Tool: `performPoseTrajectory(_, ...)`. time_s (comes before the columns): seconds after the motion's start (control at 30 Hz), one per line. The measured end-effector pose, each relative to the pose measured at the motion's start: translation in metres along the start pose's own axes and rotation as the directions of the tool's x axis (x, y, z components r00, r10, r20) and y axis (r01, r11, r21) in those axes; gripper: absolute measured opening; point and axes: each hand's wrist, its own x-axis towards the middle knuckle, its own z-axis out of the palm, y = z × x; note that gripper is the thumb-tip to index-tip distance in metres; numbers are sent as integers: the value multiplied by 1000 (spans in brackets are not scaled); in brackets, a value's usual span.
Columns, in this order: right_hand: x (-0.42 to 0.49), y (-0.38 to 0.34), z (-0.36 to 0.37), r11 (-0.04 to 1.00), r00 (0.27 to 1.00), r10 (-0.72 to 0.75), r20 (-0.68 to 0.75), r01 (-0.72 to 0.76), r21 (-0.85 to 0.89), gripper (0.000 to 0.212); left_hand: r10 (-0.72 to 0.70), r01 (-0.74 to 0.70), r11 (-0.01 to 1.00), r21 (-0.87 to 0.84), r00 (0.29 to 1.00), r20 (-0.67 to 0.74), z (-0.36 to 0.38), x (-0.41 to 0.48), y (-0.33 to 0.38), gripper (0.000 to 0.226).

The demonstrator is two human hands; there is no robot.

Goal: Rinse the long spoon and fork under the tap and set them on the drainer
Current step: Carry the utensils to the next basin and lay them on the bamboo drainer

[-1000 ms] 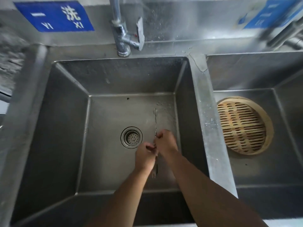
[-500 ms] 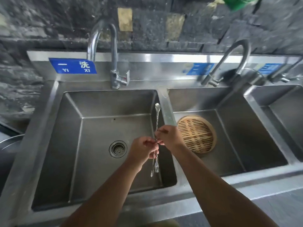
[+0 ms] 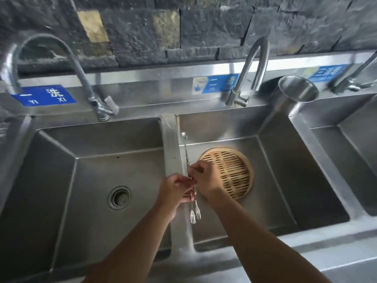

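The left hand (image 3: 175, 190) and right hand (image 3: 205, 180) meet just above the steel divider (image 3: 170, 152) between the left and middle basins, the fingers of both curled tight round the thin handles. The long spoon (image 3: 186, 152) points far, its bowl near the basin's back wall. The fork (image 3: 197, 211) hangs tines-down on the near side. A round bamboo rack (image 3: 230, 174) lies in the middle basin just right of the hands.

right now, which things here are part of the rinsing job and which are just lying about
In the job: long spoon, fork, left hand, right hand, bamboo rack (probably the drainer).
Lying about: steel cup, drain strainer, blue label.
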Motion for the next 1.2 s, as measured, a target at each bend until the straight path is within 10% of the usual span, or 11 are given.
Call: performPoseTrajectory(1.2,199,251,-61,940,968,251,18,-239,-242,14,-166,175,984,27,963,-212,124,124,-146,9)
